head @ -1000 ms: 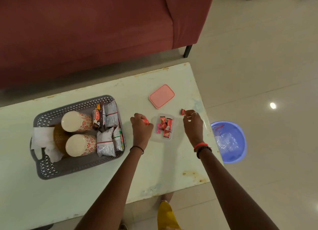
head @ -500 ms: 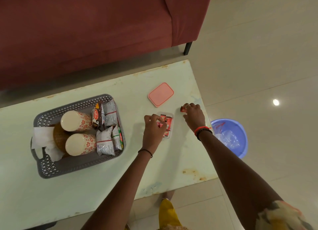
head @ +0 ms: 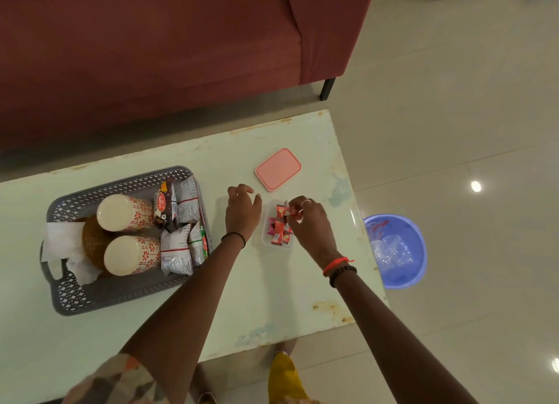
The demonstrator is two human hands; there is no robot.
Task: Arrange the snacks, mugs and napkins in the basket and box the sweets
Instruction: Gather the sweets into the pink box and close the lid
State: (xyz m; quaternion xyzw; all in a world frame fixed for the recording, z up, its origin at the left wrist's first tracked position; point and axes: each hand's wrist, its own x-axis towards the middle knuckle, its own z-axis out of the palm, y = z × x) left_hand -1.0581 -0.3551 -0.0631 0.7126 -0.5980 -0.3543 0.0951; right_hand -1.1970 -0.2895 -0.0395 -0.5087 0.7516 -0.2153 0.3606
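Your right hand (head: pixel 308 222) pinches a light, slippery-looking sweet (head: pixel 282 211) by its wrapper over the clear box (head: pixel 265 241), left hand (head: pixel 242 214) loose and empty beside it.

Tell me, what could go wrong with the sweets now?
1. The right hand pinches a sweet over the clear box, which looks fairly full. The sweet might slide off the pile onto the table.
2. Nobody holds the box. The left hand is beside it, not touching, so a nudge could shift it.
3. The pink lid lies apart, and the heaped sweets may stop it closing.
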